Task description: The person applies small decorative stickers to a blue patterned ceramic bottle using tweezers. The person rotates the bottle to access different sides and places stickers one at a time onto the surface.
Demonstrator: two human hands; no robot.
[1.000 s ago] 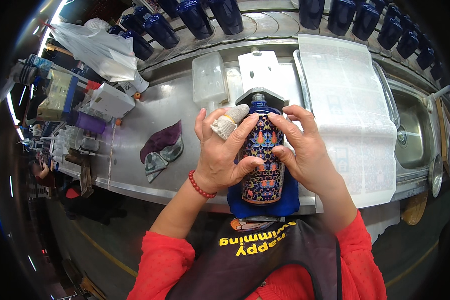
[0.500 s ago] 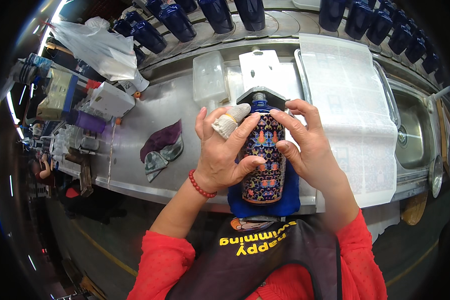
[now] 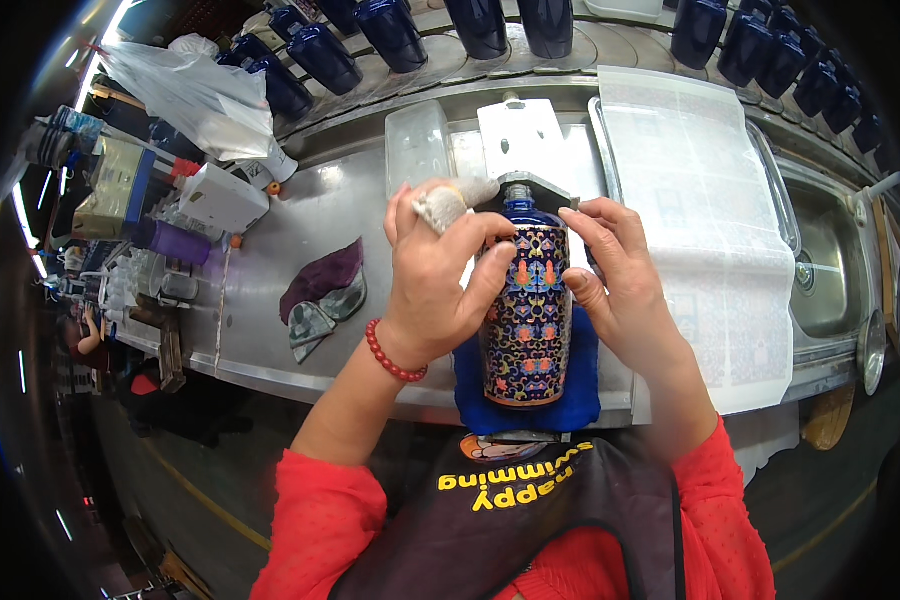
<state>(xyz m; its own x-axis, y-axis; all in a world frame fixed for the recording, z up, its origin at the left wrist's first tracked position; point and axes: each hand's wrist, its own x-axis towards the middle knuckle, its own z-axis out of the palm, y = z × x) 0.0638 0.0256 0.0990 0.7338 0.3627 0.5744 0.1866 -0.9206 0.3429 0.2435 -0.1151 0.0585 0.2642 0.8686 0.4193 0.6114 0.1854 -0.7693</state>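
Note:
A dark blue glass bottle point(image 3: 526, 310) with a colourful floral pattern around its body lies on a blue cloth pad point(image 3: 588, 375), its bare neck pointing away from me. My left hand point(image 3: 435, 265) is at the bottle's upper left, fingers apart, with the index fingertip and thumb at the pattern's top edge. One of its fingers wears a whitish cloth wrap point(image 3: 440, 208), blurred by motion. At the bottle's upper right is my right hand point(image 3: 618, 270), thumb and fingers spread beside the shoulder; whether they touch the glass I cannot tell. Behind the neck is a grey angled rest point(image 3: 550, 188).
Printed pattern sheets point(image 3: 695, 230) cover the right side beside a metal sink point(image 3: 830, 275). A purple and grey cloth point(image 3: 325, 290) lies on the left of the steel table. A clear plastic box point(image 3: 417, 150) stands beyond. Plain blue bottles point(image 3: 390, 35) line a conveyor point(image 3: 430, 85) at the back.
My left hand has drawn slightly back from the bottle's neck, its wrapped finger lifting away. My right fingers have moved off the bottle's top edge. The conveyor bottles have shifted right.

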